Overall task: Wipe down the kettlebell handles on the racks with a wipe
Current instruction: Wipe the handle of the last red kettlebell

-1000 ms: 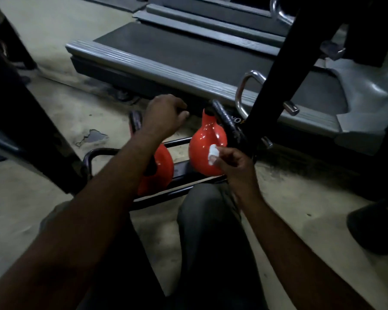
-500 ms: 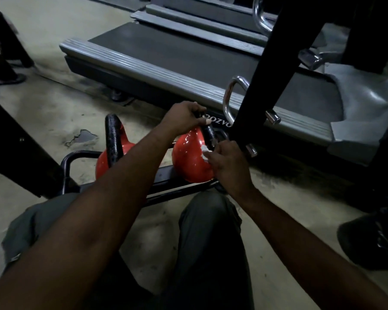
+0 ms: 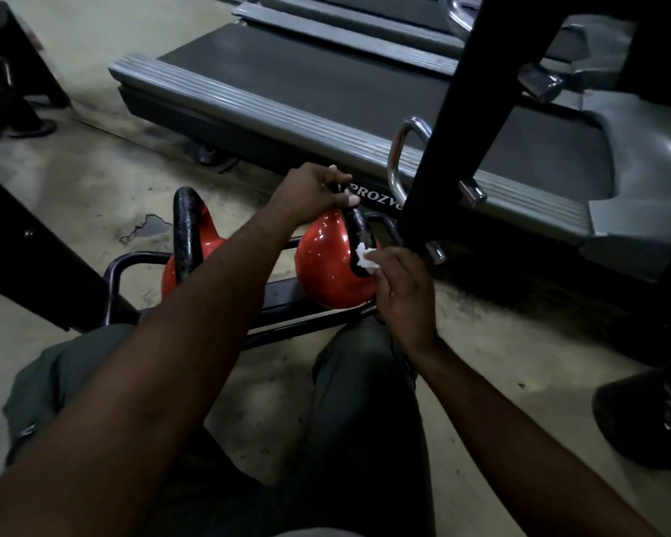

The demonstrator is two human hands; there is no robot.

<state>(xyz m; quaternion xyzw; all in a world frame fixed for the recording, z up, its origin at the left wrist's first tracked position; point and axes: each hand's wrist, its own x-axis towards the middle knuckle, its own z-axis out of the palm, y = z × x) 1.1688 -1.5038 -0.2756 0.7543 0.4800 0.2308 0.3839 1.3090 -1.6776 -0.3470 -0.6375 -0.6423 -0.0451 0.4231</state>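
Two red kettlebells with black handles sit on a low black rack (image 3: 310,327) on the floor. My left hand (image 3: 310,193) grips the top of the right kettlebell's handle (image 3: 359,226). The right kettlebell's red body (image 3: 326,265) shines below it. My right hand (image 3: 401,282) pinches a small white wipe (image 3: 365,257) against the lower right leg of that handle. To the left, the other kettlebell (image 3: 188,242) stands with nothing touching it, partly hidden behind my left forearm.
A treadmill deck (image 3: 326,106) lies just behind the rack. A black upright post (image 3: 454,125) with chrome pegs rises right of the kettlebells. My knees are below the rack. A dark shoe (image 3: 647,416) sits at the right edge. The floor is bare concrete.
My left hand moved from the left kettlebell to the right kettlebell's handle top. My right hand brought the wipe from the red body to the handle's lower leg.
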